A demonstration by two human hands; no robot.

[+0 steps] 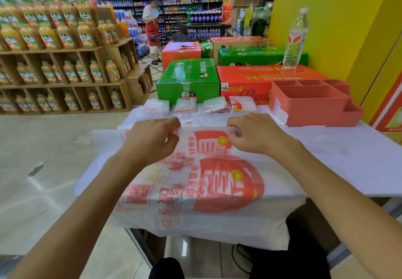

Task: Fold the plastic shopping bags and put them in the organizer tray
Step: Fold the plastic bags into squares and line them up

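My left hand [152, 139] and my right hand [256, 135] both pinch the far edge of a white plastic shopping bag [195, 187] printed with a large red logo and red lettering; on each hand the fingers curl over that edge, with the thumb tucked underneath where I cannot see it. The bag lies spread across the white-covered table [339, 161], its near end hanging over the table's front edge towards me, and the edge I hold is lifted slightly and turned back over the bag's body. Beyond my hands, four folded bags [196, 105] sit in a row along the back of the table, each a small white square packet with bits of red print, set apart from one another. The coral organizer tray [309, 102] stands at the table's far right corner, just to the right of the row; the compartments I can see hold nothing. Behind the table are green and orange cartons [245, 76], and a clear water bottle [297, 37] stands upright on one of the orange ones.
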